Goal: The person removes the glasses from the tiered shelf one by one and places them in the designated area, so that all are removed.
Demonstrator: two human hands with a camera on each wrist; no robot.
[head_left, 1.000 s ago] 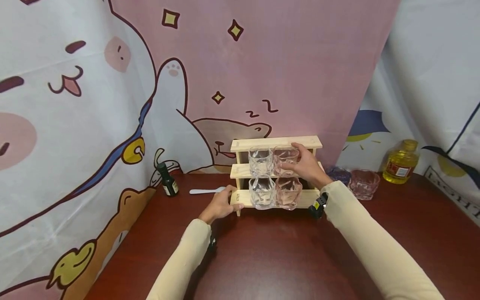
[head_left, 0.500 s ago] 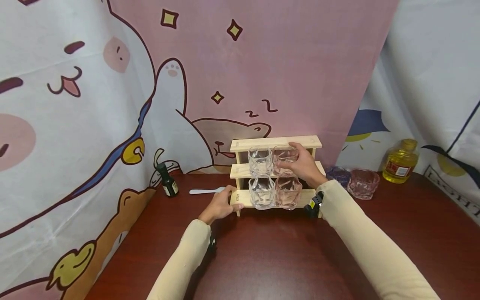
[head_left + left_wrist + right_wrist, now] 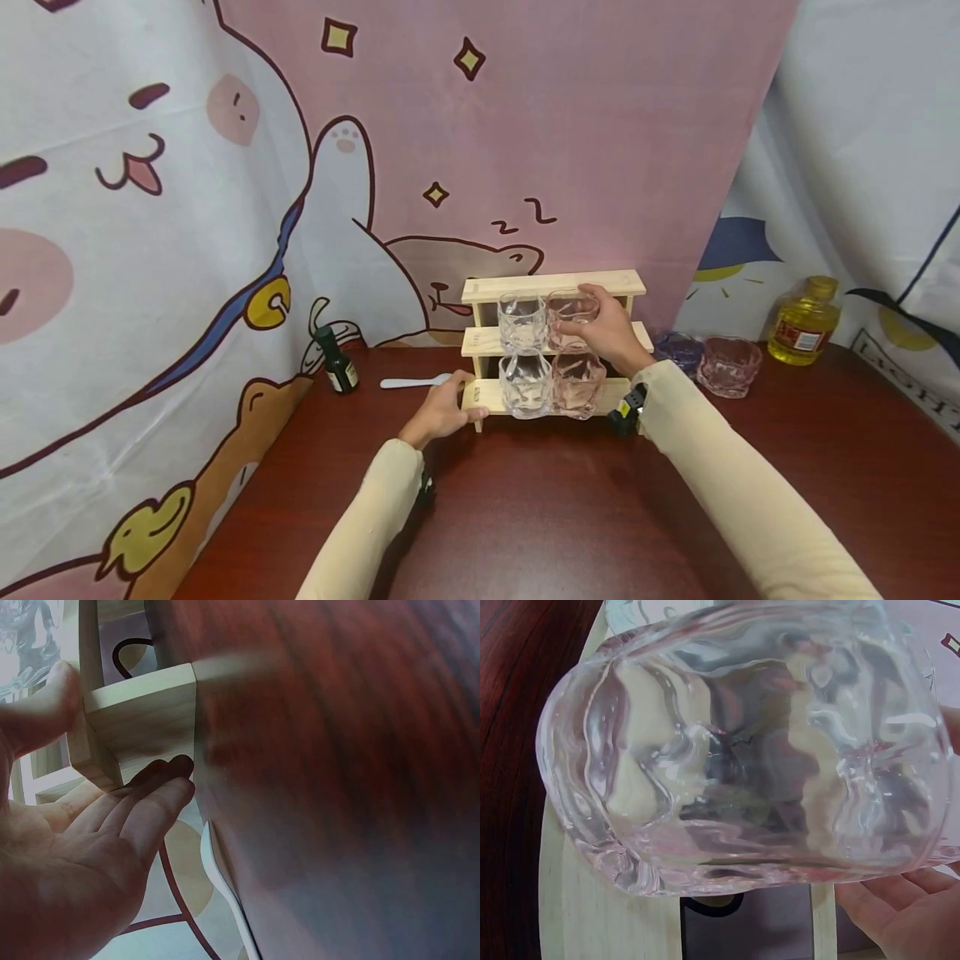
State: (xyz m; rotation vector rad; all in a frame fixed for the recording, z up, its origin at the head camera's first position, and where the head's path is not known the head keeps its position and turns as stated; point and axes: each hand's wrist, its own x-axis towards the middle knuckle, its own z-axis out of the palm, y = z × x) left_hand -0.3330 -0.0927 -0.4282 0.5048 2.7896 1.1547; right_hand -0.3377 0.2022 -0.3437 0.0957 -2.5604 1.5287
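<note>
Grips the upper pink glass (image 3: pixel 561 312) with the right hand (image 3: pixel 606 332), fingers and thumb curved round it, at the middle shelf of the wooden rack (image 3: pixel 555 286); pinches the left end of the nearer, lowest shelf with the left hand (image 3: pixel 441 410). Has an upper clear glass (image 3: pixel 522 323) just left, and a lower clear glass (image 3: pixel 526 385) and lower pink glass (image 3: pixel 578 385) nearer. Farther out, on the table (image 3: pixel 562 508): left, white spoon (image 3: pixel 408 383) and dark bottle (image 3: pixel 341 362); right, purple glass (image 3: pixel 679 352), third pink glass (image 3: pixel 729 367), yellow bottle (image 3: pixel 805 323).
</note>
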